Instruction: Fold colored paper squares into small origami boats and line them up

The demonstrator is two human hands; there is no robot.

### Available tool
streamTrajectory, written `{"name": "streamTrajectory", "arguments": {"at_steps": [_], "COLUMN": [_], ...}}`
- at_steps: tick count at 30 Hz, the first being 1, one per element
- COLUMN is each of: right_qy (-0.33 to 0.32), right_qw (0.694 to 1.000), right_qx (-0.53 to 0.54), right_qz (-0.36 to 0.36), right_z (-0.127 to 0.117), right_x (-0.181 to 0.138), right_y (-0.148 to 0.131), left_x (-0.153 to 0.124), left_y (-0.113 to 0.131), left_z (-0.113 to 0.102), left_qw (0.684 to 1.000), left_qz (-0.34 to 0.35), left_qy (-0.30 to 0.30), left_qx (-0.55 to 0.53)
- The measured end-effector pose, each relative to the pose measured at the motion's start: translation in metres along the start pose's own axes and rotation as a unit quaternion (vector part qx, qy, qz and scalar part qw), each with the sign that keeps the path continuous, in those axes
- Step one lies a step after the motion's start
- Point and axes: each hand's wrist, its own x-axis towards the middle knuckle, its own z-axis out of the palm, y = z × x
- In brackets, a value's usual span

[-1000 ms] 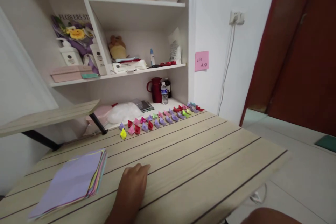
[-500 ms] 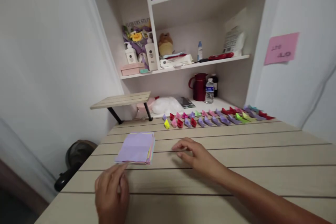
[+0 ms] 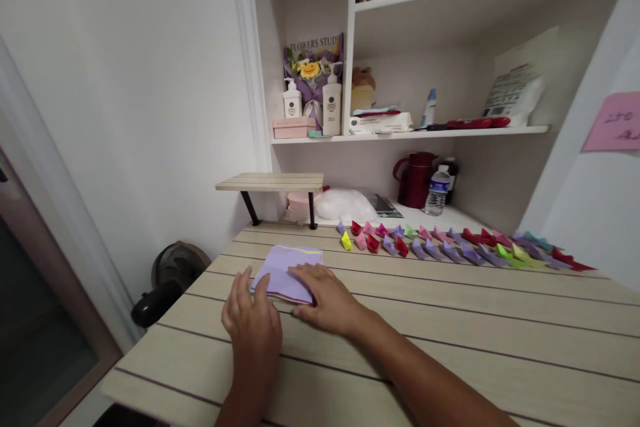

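A squarish stack of coloured paper sheets [image 3: 280, 268], lilac on top, lies on the wooden table. A yellow strip shows along its far edge, and other colours peek out at the near edge. My left hand [image 3: 255, 317] is at the stack's near left corner, fingers spread, fingertips touching or just over the edge. Across the right side of the stack rests my right hand [image 3: 327, 297], fingers stretched over the top sheet and thumb apart by the near right corner. Whether the thumb grips the paper, I cannot tell.
Rows of small folded paper boats [image 3: 433, 250] line the table's back edge. A small raised wooden shelf [image 3: 273, 181] stands at the back left. Behind are a red jug [image 3: 416, 180], a water bottle [image 3: 437, 192] and a white plastic bag [image 3: 345, 205].
My right hand has moved left onto the paper stack. My left hand has moved forward, its fingers spreading at the stack's near edge. The view has turned left.
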Motion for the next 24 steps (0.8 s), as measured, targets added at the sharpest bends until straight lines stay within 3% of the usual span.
{"name": "streamTrajectory", "arguments": {"at_steps": [5, 13, 24], "right_qy": [0.014, 0.042, 0.040], "right_qw": [0.999, 0.988, 0.970], "right_qx": [0.033, 0.142, 0.233], "right_qz": [0.007, 0.050, 0.053], "right_z": [-0.002, -0.009, -0.015], "right_x": [0.001, -0.001, -0.002], "right_y": [0.003, 0.008, 0.013], "left_x": [0.002, 0.000, 0.004], "left_y": [-0.008, -0.004, -0.002], "left_z": [0.003, 0.007, 0.001], "left_qw": [0.998, 0.998, 0.995], "left_qz": [-0.053, -0.050, -0.032], "left_qy": [0.011, -0.013, -0.063], "left_qx": [-0.016, -0.043, -0.077]}}
